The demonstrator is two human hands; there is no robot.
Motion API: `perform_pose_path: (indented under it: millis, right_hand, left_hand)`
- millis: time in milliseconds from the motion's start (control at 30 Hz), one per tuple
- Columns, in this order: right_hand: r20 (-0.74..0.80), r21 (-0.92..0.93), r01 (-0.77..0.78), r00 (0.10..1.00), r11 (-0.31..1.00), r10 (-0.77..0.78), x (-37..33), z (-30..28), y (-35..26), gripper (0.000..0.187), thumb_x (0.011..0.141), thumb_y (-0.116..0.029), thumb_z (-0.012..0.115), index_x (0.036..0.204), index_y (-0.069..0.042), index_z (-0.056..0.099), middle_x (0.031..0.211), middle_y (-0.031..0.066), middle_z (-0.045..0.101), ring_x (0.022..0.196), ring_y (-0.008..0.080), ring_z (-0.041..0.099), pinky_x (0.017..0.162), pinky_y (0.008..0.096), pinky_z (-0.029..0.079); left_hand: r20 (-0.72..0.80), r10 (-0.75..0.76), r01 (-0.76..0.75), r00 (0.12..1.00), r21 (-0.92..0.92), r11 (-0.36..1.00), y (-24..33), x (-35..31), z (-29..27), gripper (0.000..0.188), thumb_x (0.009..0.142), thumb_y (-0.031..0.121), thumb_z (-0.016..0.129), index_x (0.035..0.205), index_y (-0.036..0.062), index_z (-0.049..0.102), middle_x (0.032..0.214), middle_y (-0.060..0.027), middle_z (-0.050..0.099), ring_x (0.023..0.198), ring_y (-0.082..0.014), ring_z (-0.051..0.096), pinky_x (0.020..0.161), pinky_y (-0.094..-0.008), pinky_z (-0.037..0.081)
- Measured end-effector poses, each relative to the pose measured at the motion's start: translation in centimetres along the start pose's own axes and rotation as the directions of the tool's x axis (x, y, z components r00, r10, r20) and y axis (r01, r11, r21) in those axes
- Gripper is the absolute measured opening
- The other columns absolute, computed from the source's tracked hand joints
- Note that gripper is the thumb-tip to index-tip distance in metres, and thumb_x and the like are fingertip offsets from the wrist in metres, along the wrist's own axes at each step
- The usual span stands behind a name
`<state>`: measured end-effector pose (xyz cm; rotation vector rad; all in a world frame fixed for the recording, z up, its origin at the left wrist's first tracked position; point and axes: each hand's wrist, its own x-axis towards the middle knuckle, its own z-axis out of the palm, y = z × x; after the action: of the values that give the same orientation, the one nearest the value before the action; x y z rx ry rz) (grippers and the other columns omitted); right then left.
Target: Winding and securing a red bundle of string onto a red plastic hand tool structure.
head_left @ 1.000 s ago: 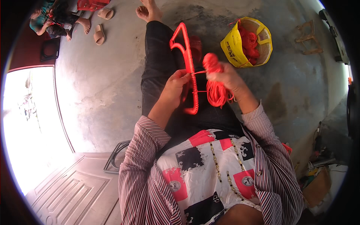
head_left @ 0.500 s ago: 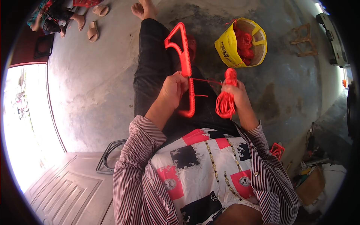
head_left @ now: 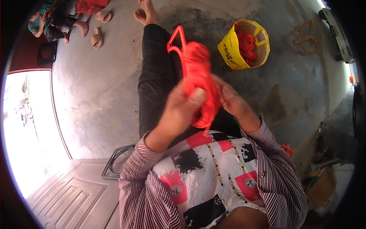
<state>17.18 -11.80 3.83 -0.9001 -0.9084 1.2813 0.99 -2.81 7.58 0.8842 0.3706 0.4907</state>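
Observation:
A flat, red cord-wrapped frame [head_left: 175, 42] stands over my lap, its upper end rising past the cord. In front of it lies a thick bundle of red cord [head_left: 196, 57], smeared by motion. My left hand [head_left: 183, 105] is closed with the thumb across the bundle, pressing it against the frame; the frame's lower part is hidden. Close at the bundle's right side, my right hand [head_left: 232, 100] has its fingers pinched together, apparently on a strand of the cord, though blur hides the exact grip.
On the floor ahead to the right, a yellow bag [head_left: 230, 47] holds more red cord. A small wooden stool [head_left: 307, 38] stands farther right. Slippers [head_left: 97, 38] and another person's bare foot [head_left: 82, 27] are at the far left. A grey panelled door [head_left: 76, 191] lies at lower left.
The cord bundle has moved left from my right hand into my left hand, against the frame. My right hand has let go of the bundle and come left beside it.

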Motion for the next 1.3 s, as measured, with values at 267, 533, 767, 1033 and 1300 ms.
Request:
perform_pose_path:
  millis: [267, 533, 767, 1033, 1300]
  right_hand:
    - [-0.092, 0.366, -0.034, 0.993, 0.93, 0.072, 1.8, -7.3, 0.3, 0.04, 0.087, -0.026, 0.064, 0.117, 0.001, 0.064, 0.078, 0.0034, 0.058, 0.058, 0.0071, 0.048, 0.049, 0.0206, 0.034]
    - [0.073, -0.793, -0.126, 0.952, 0.597, 0.299, 3.5, -4.9, 4.2, 0.049, 0.071, -0.033, 0.079, 0.111, -0.007, 0.068, 0.105, 0.0116, 0.063, 0.099, 0.0285, 0.062, 0.088, 0.0353, 0.047]
    - [-0.039, -0.942, -0.117, 0.969, 0.314, 0.244, 3.1, -4.4, 1.9, 0.047, 0.064, -0.028, 0.08, 0.103, -0.007, 0.066, 0.126, 0.012, 0.054, 0.115, 0.0305, 0.054, 0.099, 0.0373, 0.043]
    - [-0.425, 0.216, 0.157, 0.904, 0.964, -0.052, 2.8, -8.6, -1.2, 0.037, 0.063, -0.004, 0.068, 0.1, -0.005, 0.064, 0.135, 0.0147, 0.053, 0.127, 0.0272, 0.047, 0.11, 0.0413, 0.035]
    - [-0.253, 0.528, 0.221, 0.963, 0.82, -0.097, 2.2, -8.9, -1.9, 0.048, 0.075, -0.017, 0.07, 0.119, -0.004, 0.055, 0.125, 0.019, 0.059, 0.121, 0.0352, 0.052, 0.111, 0.0487, 0.033]
  left_hand:
    - [-0.354, 0.393, -0.19, 0.849, 0.489, 0.851, 7.1, -0.6, -8.7, 0.028, 0.09, 0.001, 0.059, 0.118, 0.003, 0.06, 0.103, -0.007, 0.064, 0.099, -0.0175, 0.063, 0.087, -0.0335, 0.053]
    - [0.096, -0.242, -0.088, 0.966, 0.995, 0.043, 0.3, 1.1, -9.8, 0.022, 0.07, 0.018, 0.075, 0.086, 0.0047, 0.069, 0.086, -0.0134, 0.065, 0.082, -0.0305, 0.064, 0.075, -0.0379, 0.051]
    - [0.137, 0.131, -0.167, 0.982, 0.953, 0.253, -2.6, 3.1, -8.9, 0.033, 0.07, 0.024, 0.074, 0.091, -0.0002, 0.064, 0.099, -0.0158, 0.062, 0.098, -0.0328, 0.06, 0.083, -0.0384, 0.049]
    - [-0.209, -0.231, 0.284, 0.95, 0.278, 0.918, -4.4, 5.1, -11.0, 0.054, 0.076, 0.01, 0.053, 0.128, -0.0042, 0.049, 0.121, -0.0117, 0.057, 0.115, -0.0222, 0.052, 0.101, -0.0343, 0.039]
    - [-0.093, -0.377, 0.366, 0.922, -0.113, 0.924, -7.0, 5.8, -9.7, 0.031, 0.088, 0.003, 0.05, 0.119, -0.0025, 0.053, 0.107, -0.0078, 0.061, 0.093, -0.0165, 0.059, 0.088, -0.03, 0.047]
